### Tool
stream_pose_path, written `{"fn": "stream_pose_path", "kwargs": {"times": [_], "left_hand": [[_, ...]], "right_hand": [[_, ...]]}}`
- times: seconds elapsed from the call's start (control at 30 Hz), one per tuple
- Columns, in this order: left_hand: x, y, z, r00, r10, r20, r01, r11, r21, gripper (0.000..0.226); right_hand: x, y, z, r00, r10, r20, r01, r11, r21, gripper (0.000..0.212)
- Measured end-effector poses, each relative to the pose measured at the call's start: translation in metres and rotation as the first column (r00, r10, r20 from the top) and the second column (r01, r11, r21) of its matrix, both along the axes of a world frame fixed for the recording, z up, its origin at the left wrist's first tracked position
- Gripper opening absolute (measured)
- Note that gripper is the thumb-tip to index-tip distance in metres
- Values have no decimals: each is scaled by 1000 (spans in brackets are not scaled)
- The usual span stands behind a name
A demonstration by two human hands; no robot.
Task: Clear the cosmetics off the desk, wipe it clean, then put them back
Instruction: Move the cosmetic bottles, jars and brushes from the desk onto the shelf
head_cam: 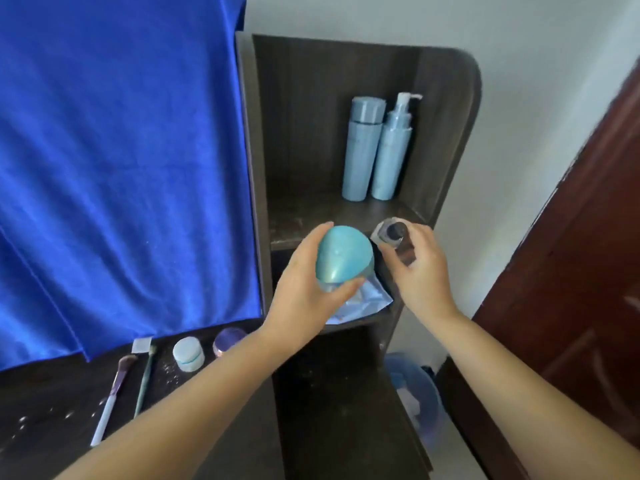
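Both hands are loaded: left grip [304, 285] wraps a teal bottle [343, 258], right grip [415, 261] pinches a small dark-capped bottle [394, 235]. Both hover at the shelf [311, 216] front edge, long axes roughly upright. Right one's nearer the shelf, probably lands first.

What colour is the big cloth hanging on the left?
The big hanging cloth is bright royal blue, plain with no pattern, seen best in the head view.

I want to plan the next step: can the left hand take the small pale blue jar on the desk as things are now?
Probably not at once. The left hand already grips a teal egg-shaped container, so it has no free fingers. The pale blue jar itself stands uncovered on the desk, beside the left forearm, nothing blocking it.
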State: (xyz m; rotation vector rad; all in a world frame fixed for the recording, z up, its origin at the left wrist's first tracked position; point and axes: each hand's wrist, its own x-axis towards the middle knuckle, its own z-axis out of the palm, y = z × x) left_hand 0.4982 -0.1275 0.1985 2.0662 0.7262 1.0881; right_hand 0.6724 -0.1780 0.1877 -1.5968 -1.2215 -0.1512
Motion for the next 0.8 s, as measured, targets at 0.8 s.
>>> {"fn": "stream_pose_path", "kwargs": {"times": [0.8], "left_hand": [[100,101,32,919,387,-74,-392,918,-58,75]], "right_hand": [[58,81,25,998,-60,31,64,982,-179,36]]}}
